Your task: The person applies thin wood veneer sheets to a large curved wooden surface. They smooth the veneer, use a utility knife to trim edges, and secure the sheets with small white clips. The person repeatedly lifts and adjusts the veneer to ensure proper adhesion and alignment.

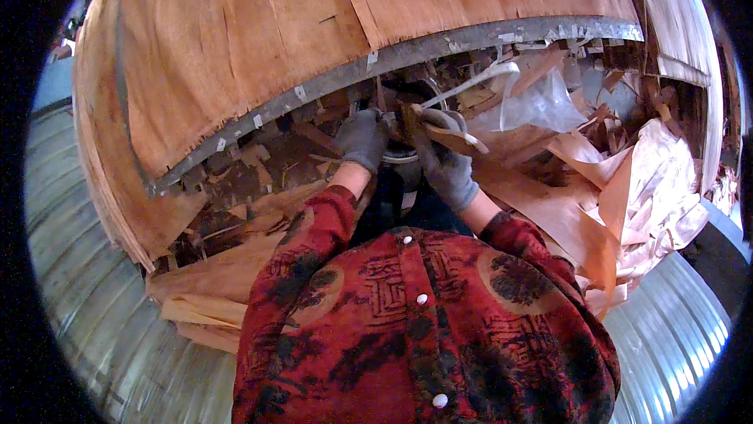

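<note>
My left hand [365,140], in a grey glove, is closed near the rim of a round container [401,159]. What its fingers grip, if anything, is hidden. Beside it, my right hand [449,169], also gloved in grey, is wrapped round a tan, flat, curved piece [459,140] whose exact kind I cannot tell. A dark brown, rough-edged part [410,122] shows between the two hands, above the container. From just beyond my right hand a long white strip [477,83] slants up to the right, bent at its far end.
Large wood veneer sheets [298,16] lie across a worktop with a grey metal edge [314,88]. Veneer scraps [259,161] litter the space beneath. Clear plastic film [545,102] and a crumpled veneer heap [659,181] lie to the right. Ribbed metal sheeting [94,283] is at lower left.
</note>
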`<state>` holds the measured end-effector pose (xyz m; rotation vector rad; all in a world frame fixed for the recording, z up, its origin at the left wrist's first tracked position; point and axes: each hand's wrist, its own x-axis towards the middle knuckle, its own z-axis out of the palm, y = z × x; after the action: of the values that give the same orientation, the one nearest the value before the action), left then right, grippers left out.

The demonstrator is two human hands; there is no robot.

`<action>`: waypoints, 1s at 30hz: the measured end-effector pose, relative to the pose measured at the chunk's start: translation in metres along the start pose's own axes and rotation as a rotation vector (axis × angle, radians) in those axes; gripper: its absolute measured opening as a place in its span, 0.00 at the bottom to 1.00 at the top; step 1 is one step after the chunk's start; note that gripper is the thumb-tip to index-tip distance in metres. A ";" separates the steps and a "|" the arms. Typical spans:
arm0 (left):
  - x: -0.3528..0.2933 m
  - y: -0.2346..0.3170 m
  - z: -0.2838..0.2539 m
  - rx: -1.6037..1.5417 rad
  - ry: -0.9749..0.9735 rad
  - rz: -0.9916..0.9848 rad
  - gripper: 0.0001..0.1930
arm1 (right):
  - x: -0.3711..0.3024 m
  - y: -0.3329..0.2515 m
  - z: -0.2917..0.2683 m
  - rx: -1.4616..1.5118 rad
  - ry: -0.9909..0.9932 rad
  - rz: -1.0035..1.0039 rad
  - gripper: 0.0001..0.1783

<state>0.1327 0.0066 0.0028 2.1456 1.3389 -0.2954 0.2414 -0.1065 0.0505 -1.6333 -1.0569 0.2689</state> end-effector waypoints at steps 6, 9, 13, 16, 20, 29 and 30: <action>0.002 -0.017 0.002 -0.128 0.036 -0.070 0.13 | -0.017 0.037 0.021 -0.079 -0.068 0.223 0.12; -0.016 -0.031 -0.021 -0.086 0.171 -0.102 0.12 | -0.022 0.056 0.019 -0.027 -0.073 0.289 0.13; -0.072 -0.130 -0.096 -0.309 0.468 -0.294 0.10 | -0.020 0.062 0.017 -0.039 -0.083 0.395 0.13; -0.181 -0.252 -0.182 0.119 0.715 -0.461 0.12 | -0.015 0.057 0.014 -0.174 -0.142 0.358 0.15; -0.326 -0.290 -0.253 0.128 1.001 -0.692 0.10 | -0.011 0.022 0.015 -0.422 -0.232 -0.067 0.19; -0.164 -0.175 -0.135 0.169 0.319 0.267 0.09 | -0.004 0.000 0.038 -0.647 -0.965 -0.076 0.26; -0.157 -0.115 -0.149 -0.004 0.069 0.248 0.13 | 0.000 -0.018 0.034 -0.652 -1.004 0.032 0.27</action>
<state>-0.0596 0.0135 0.1554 2.3072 1.0919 -0.1194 0.2109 -0.0843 0.0538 -2.1373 -2.0203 0.8972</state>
